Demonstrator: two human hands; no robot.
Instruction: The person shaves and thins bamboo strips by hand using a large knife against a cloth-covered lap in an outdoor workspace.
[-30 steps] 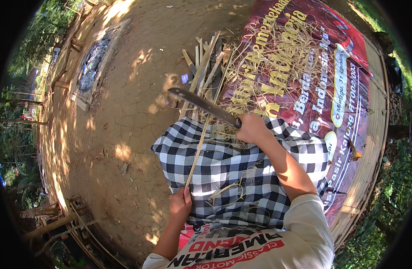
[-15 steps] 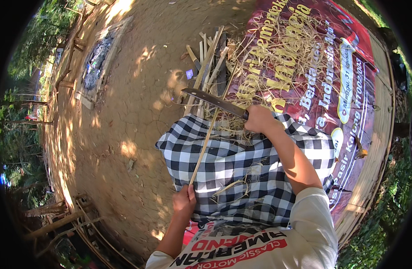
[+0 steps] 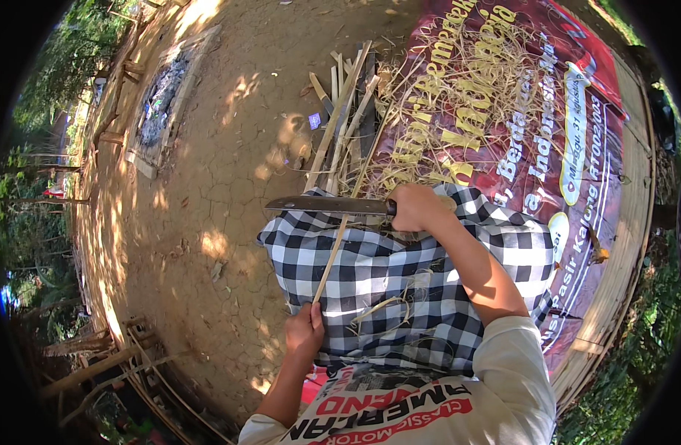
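Two bare hands are at work above a lap, beyond the printed white T-shirt (image 3: pixel 422 408) at the lower edge. Nearest is the left hand (image 3: pixel 304 331), clenched around the lower end of a thin pale strip (image 3: pixel 331 259), thumb along the top. From that fist the strip slants up and slightly right over a black-and-white checked cloth (image 3: pixel 437 285) spread on the lap, with a few curled shavings (image 3: pixel 381 308) lying loose on it. Further up, a long knife (image 3: pixel 318 204) lies crosswise over the strip, its tip to the left (whether the edge bites into it, I cannot tell). The right hand (image 3: pixel 417 208) is wrapped firmly around the knife's dark handle, near the far edge of the cloth.

Past the knife, a bundle of slats (image 3: pixel 345 111) lies on the ground, mostly pale with some dark ones, a small purple scrap (image 3: pixel 314 121) just to its left. Right of the bundle, a maroon banner (image 3: pixel 529 200) carries a tangle of shavings, and a bamboo edging (image 3: pixel 631 222) borders it. Farther off across the cracked brown soil (image 3: pixel 222 170), a wooden frame (image 3: pixel 141 165) encloses grey ash, and green foliage (image 3: pixel 40 96) fills the far left.
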